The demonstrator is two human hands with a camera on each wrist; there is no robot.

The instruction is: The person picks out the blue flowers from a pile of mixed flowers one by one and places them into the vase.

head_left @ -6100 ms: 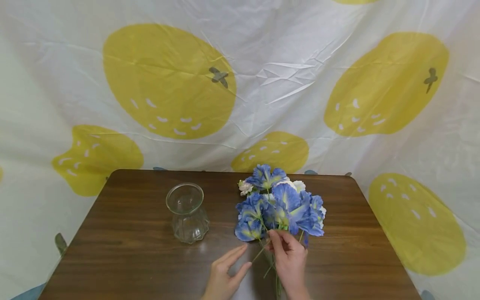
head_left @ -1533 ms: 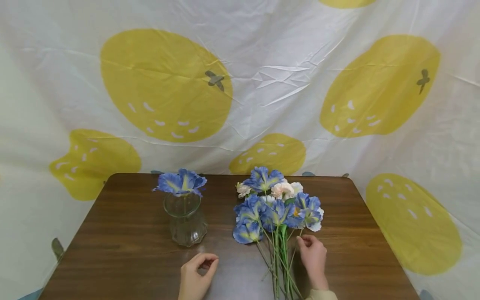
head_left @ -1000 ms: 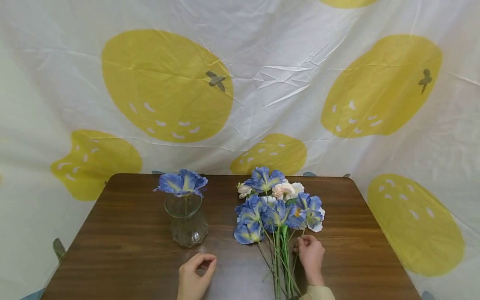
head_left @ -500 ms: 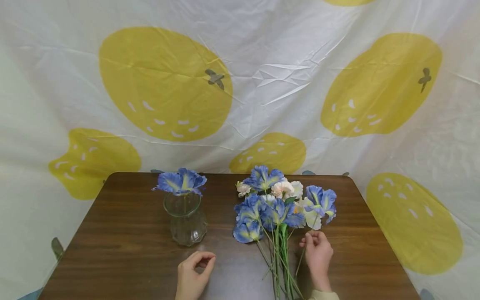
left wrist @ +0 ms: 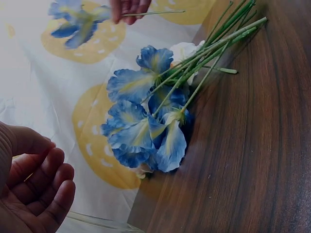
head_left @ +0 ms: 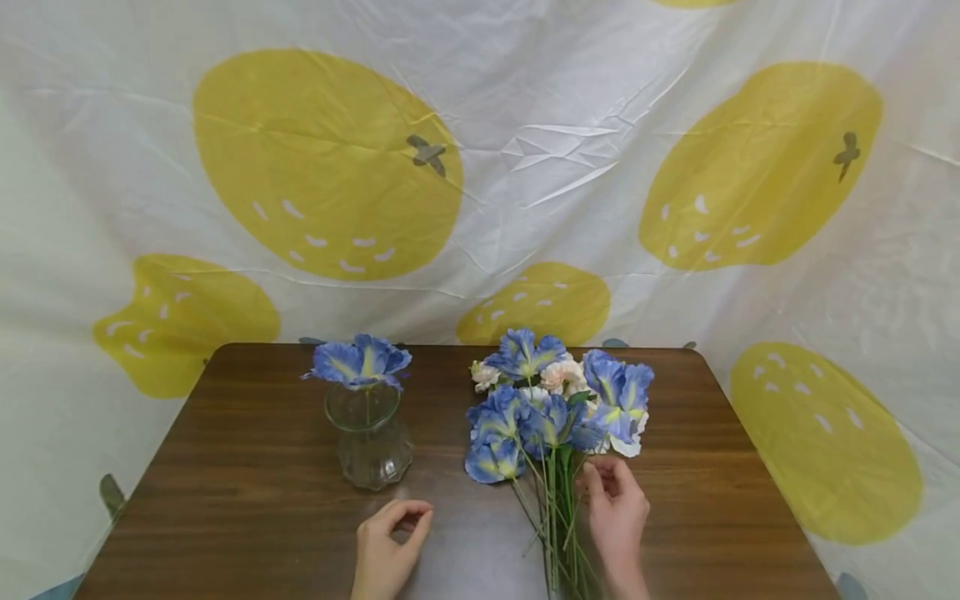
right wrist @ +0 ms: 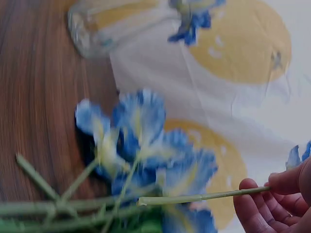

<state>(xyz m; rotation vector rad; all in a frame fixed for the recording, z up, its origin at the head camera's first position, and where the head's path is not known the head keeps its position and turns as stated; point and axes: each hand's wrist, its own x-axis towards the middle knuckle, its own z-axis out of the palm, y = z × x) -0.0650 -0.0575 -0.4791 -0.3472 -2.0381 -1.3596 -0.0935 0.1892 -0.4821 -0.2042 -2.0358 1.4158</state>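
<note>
My right hand (head_left: 617, 517) pinches the thin stem of a blue artificial iris (head_left: 618, 392) between thumb and fingers. In the right wrist view the cut end of its stem (right wrist: 204, 196) sticks out past the fingertips, above the other flowers. The left wrist view shows that iris (left wrist: 77, 24) lifted off the pile. My left hand (head_left: 390, 542) hangs near the table's front, fingers loosely curled, holding nothing. In front of it stands a clear glass vase (head_left: 373, 454) with one blue iris (head_left: 360, 363) in it. Several more blue irises (head_left: 498, 417) lie beside my right hand.
White and pale pink flowers (head_left: 562, 377) lie under and behind the blue ones. Their green stems (head_left: 553, 517) cross and point toward the front of the brown wooden table (head_left: 247, 467). A white curtain (head_left: 525, 208) with yellow fruit prints hangs behind the table.
Since the earliest frame, an iris has come to stand in the vase. My right hand has lifted another from the pile's right side and swung it leftward. My left hand has lately stayed still.
</note>
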